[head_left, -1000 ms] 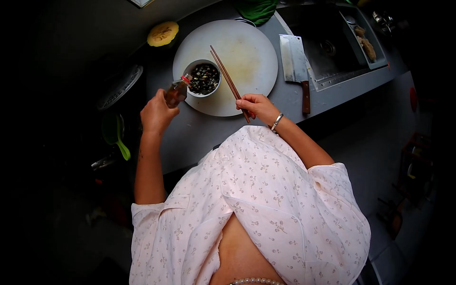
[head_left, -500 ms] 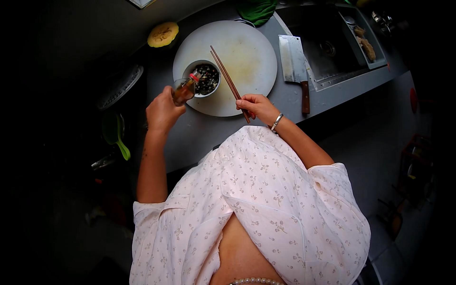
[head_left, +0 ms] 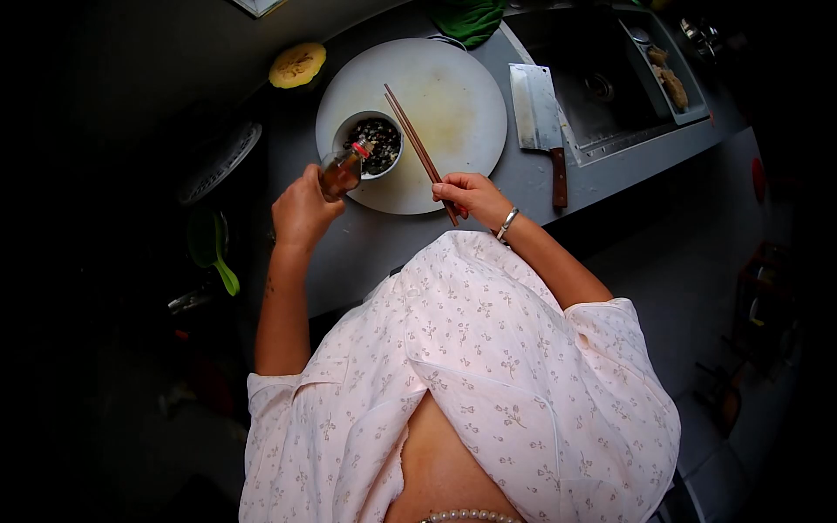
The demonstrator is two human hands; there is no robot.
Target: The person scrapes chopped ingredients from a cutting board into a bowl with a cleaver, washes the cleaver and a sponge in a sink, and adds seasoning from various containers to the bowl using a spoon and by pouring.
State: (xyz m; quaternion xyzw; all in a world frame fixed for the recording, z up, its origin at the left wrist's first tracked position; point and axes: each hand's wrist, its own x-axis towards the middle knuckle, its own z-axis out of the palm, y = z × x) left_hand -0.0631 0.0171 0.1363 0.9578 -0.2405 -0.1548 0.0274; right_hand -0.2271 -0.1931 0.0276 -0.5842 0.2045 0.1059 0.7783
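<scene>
My left hand (head_left: 302,209) is closed round a glass bottle (head_left: 339,175) of brown liquid, tilted so its red-ringed mouth hangs over a white bowl (head_left: 342,131). Inside the bowl lies a dark chopped mixture (head_left: 382,145) with pale bits; I cannot tell whether liquid is flowing. The bowl stands on the left part of a round white cutting board (head_left: 466,113). A pair of brown wooden chopsticks (head_left: 411,132) is pinched near the lower end by my right hand (head_left: 472,197), their far tips above the board, right of the bowl.
A cleaver (head_left: 538,109) with a wooden handle lies right of the board, beside a dark sink (head_left: 580,83). Behind are a cut yellow squash (head_left: 297,65) and a green cloth (head_left: 469,22). A green ladle-like utensil (head_left: 226,275) is at the left.
My left hand has shifted slightly right with the bottle, whose mouth reaches a little farther over the bowl. My right hand and the chopsticks stay almost still.
</scene>
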